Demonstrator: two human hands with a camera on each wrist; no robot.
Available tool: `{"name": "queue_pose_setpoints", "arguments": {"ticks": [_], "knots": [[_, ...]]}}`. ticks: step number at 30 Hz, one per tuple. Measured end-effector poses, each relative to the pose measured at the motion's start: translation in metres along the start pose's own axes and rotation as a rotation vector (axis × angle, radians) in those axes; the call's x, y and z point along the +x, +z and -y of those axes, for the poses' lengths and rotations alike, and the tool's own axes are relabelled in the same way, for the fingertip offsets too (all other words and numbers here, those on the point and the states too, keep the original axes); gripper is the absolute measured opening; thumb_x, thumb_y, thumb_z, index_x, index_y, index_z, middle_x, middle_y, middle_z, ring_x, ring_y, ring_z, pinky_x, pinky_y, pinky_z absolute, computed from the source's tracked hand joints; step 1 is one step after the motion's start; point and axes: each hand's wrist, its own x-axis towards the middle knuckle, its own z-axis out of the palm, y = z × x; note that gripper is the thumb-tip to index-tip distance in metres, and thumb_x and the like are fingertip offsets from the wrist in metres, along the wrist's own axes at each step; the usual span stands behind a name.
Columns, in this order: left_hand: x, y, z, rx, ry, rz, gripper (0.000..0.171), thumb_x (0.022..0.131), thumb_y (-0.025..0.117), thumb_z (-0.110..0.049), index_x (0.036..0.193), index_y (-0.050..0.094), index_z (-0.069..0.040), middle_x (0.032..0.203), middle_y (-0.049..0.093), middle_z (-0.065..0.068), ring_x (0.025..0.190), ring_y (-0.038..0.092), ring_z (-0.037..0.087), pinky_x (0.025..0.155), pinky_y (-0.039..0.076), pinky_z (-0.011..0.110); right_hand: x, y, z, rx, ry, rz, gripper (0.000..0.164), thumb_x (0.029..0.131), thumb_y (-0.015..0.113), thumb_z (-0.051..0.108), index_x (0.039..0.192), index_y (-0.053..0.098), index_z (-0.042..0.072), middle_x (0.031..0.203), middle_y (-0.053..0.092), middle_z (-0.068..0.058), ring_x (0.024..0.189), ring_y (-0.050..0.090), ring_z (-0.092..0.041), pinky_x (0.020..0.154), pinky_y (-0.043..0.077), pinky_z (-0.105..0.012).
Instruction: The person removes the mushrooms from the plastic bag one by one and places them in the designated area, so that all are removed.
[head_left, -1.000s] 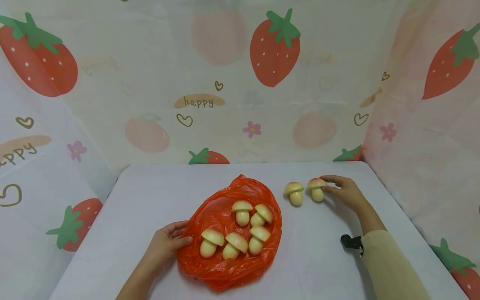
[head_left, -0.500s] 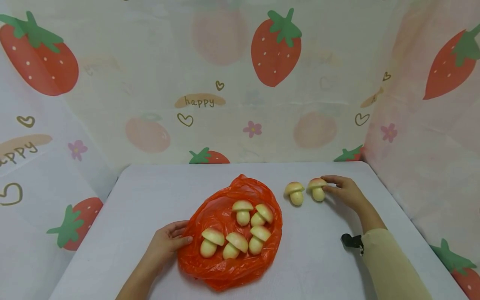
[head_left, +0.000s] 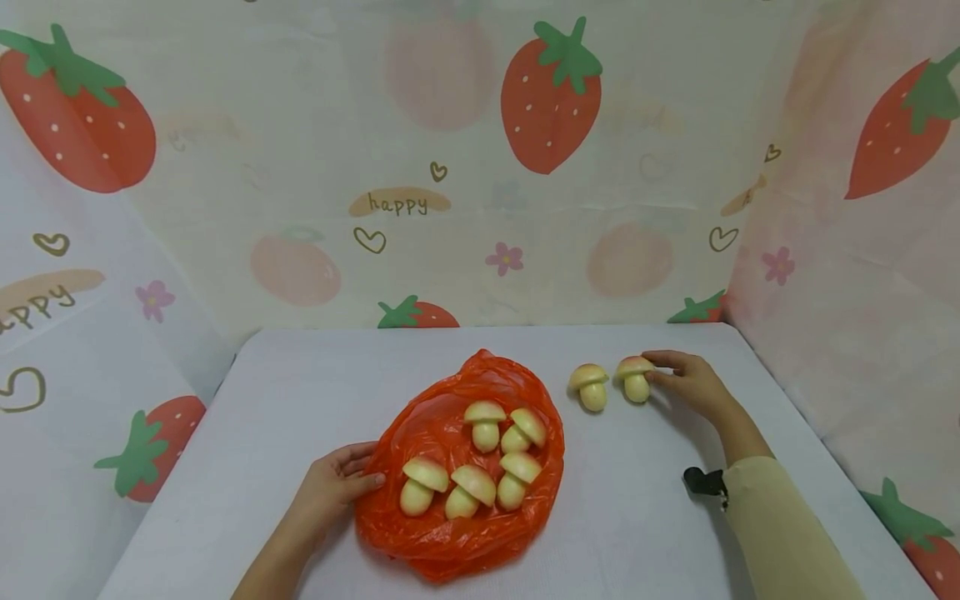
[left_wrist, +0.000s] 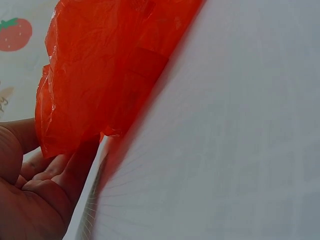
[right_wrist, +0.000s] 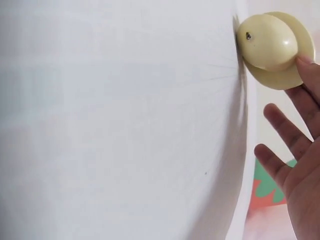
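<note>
A red plastic bag (head_left: 442,546) lies spread on the table with its mouth up, and several toy mushrooms (head_left: 485,427) rest in it. My left hand (head_left: 330,483) pinches the bag's left rim, thumb on the inner side and fingers outside. In the left wrist view the bag (left_wrist: 100,75) hangs between the thumb and the other fingers. To the bag's right, a pale toy mushroom (head_left: 590,387) with a pinkish cap lies by itself. My right hand (head_left: 693,383) pinches another mushroom (head_left: 634,381) beside it; in the right wrist view the mushroom (right_wrist: 267,45) touches the table.
The white table (head_left: 622,517) reaches back to a curtain (head_left: 300,150) printed with strawberries, which also hangs on both sides. A black clip-like piece (head_left: 702,482) sits at the right sleeve (head_left: 780,525).
</note>
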Motion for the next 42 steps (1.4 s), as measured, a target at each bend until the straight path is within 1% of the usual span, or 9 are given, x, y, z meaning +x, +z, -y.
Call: {"name": "queue_pose_setpoints", "arguments": {"ticks": [7,13,17,22,26,30,34,36,42], "knots": [[0.0,0.0,0.0,0.002,-0.003,0.0,0.055,0.089,0.08,-0.011,0.139,0.059,-0.001,0.13,0.068,0.019,0.117,0.067,0.026,0.09,0.06,0.031,0.0,0.0,0.005,0.007,-0.023,-0.005,0.052,0.099,0.07,0.034,0.14,0.06,0.004,0.144,0.06,-0.02,0.143,0.043,-0.04,0.116,0.032,-0.064],[0.0,0.001,0.001,0.008,-0.003,0.001,0.055,0.089,0.08,-0.012,0.139,0.059,-0.001,0.131,0.067,0.019,0.118,0.066,0.027,0.091,0.06,0.032,-0.002,-0.001,0.01,-0.011,-0.02,-0.018,0.052,0.098,0.071,0.032,0.141,0.06,0.004,0.143,0.06,-0.021,0.141,0.044,-0.041,0.116,0.033,-0.063],[0.0,0.001,0.001,0.007,-0.002,0.002,0.055,0.089,0.08,-0.012,0.139,0.059,-0.001,0.131,0.068,0.019,0.117,0.067,0.026,0.091,0.06,0.031,-0.005,-0.003,0.013,-0.021,-0.031,-0.048,0.052,0.099,0.07,0.032,0.142,0.059,0.005,0.142,0.06,-0.022,0.139,0.046,-0.042,0.115,0.034,-0.063],[-0.001,0.0,0.0,0.003,0.012,0.018,0.056,0.089,0.08,-0.012,0.139,0.059,0.001,0.13,0.068,0.019,0.118,0.066,0.027,0.09,0.06,0.029,-0.01,-0.002,0.021,-0.008,-0.053,-0.104,0.049,0.098,0.071,0.028,0.141,0.061,0.007,0.141,0.061,-0.021,0.138,0.048,-0.04,0.114,0.035,-0.062],[-0.001,-0.001,0.0,0.01,0.016,0.025,0.056,0.089,0.08,-0.012,0.139,0.058,0.001,0.131,0.067,0.02,0.12,0.065,0.028,0.091,0.06,0.03,-0.014,-0.001,0.031,0.004,-0.064,-0.145,0.047,0.098,0.072,0.027,0.14,0.062,0.008,0.141,0.062,-0.02,0.137,0.049,-0.039,0.114,0.036,-0.061],[-0.002,-0.001,0.0,0.016,0.007,0.026,0.057,0.089,0.08,-0.013,0.14,0.058,0.0,0.132,0.067,0.02,0.121,0.064,0.029,0.091,0.06,0.032,-0.017,0.001,0.045,0.019,-0.066,-0.167,0.047,0.097,0.073,0.028,0.139,0.063,0.008,0.141,0.063,-0.017,0.139,0.048,-0.038,0.115,0.036,-0.06],[-0.001,0.0,0.001,0.026,0.002,0.023,0.057,0.089,0.08,-0.014,0.14,0.058,0.0,0.132,0.067,0.02,0.122,0.064,0.029,0.092,0.06,0.033,-0.02,0.001,0.059,0.023,-0.04,-0.171,0.05,0.096,0.074,0.034,0.14,0.063,0.014,0.143,0.062,-0.012,0.142,0.045,-0.039,0.115,0.035,-0.061],[0.0,0.0,0.002,0.032,-0.003,0.019,0.057,0.089,0.081,-0.015,0.14,0.058,-0.001,0.132,0.067,0.019,0.121,0.065,0.028,0.092,0.06,0.033,-0.021,0.002,0.066,0.022,-0.042,-0.173,0.05,0.095,0.074,0.035,0.14,0.063,0.016,0.144,0.062,-0.01,0.141,0.045,-0.041,0.115,0.034,-0.062],[0.001,0.0,0.002,0.032,-0.004,0.028,0.057,0.09,0.08,-0.013,0.14,0.058,0.0,0.132,0.067,0.02,0.119,0.066,0.027,0.09,0.06,0.032,-0.018,0.007,0.089,0.048,-0.102,-0.177,0.047,0.095,0.075,0.03,0.138,0.065,0.016,0.143,0.063,-0.008,0.141,0.045,-0.04,0.114,0.035,-0.064]]}}
